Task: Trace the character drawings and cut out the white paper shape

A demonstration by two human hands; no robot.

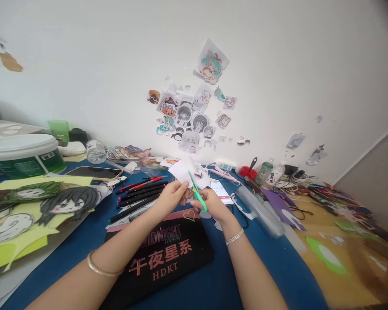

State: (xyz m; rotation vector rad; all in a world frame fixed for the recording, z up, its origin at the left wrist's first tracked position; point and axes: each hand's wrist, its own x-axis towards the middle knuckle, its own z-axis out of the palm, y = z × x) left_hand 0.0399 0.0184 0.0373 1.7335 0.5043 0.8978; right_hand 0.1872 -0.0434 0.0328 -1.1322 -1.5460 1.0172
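Above the table, my left hand (176, 192) pinches a white sheet of paper (182, 170) by its lower edge. A dark and pinkish printed drawing shows on the sheet's right part. My right hand (211, 202) grips a pair of green scissors (198, 199) by the handles. The scissors point up and away from me, their blades at the paper beside my left fingertips. How far the blades are apart I cannot make out. Below both hands lies a black mat (164, 258) with pink lettering.
Several black markers (139, 196) lie left of my hands, near a phone (95, 173). Yellow sheets with drawn characters (69, 202) cover the left side. To the right are a clear plastic roll (260, 211), bottles (274, 173) and a purple sheet (281, 206). Cut-out drawings (184, 114) hang on the wall.
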